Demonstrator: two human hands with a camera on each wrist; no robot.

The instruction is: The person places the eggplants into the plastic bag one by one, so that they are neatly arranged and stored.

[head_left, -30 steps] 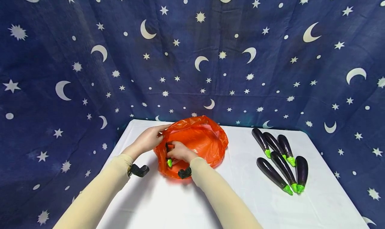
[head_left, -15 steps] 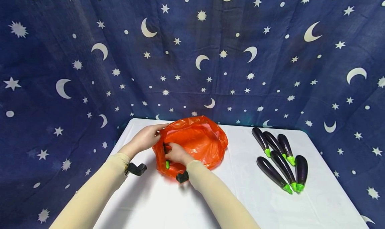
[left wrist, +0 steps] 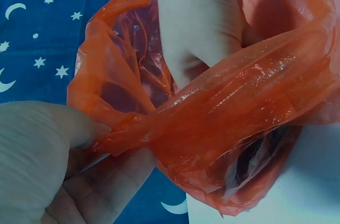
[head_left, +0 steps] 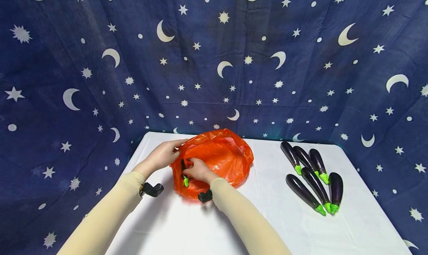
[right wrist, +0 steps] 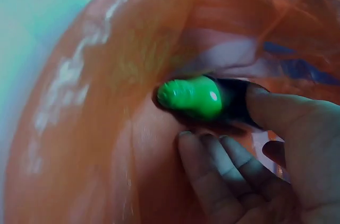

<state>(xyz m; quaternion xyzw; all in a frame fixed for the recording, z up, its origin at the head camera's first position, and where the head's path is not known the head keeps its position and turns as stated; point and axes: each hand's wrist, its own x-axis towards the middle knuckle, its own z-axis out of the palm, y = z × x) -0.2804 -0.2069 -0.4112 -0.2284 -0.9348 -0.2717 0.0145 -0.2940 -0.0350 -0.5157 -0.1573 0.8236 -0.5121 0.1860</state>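
A red plastic bag (head_left: 230, 156) lies on the white table with its mouth spread wide. My left hand (head_left: 163, 155) holds its left rim, and the left wrist view shows the rim pinched between thumb (left wrist: 85, 128) and fingers. Inside the bag, at the left side, is a dark purple eggplant (head_left: 183, 165) with a green stem end (right wrist: 191, 97). My right hand (head_left: 200, 171) reaches into the bag beside that eggplant. Its thumb (right wrist: 271, 110) is against the dark skin, while several fingers (right wrist: 204, 171) stand apart from it. Part of the eggplant is hidden behind the thumb.
Several more eggplants lie in two loose groups on the right of the table: a rear eggplant (head_left: 290, 156) and a front eggplant (head_left: 303, 191) mark them. A blue curtain (head_left: 214, 61) with moons and stars hangs behind and at both sides of the table (head_left: 267, 218).
My right hand moved slightly left with the eggplant inside the bag, then its fingers spread away, leaving more of the eggplant visible. The left hand has kept hold of the rim.
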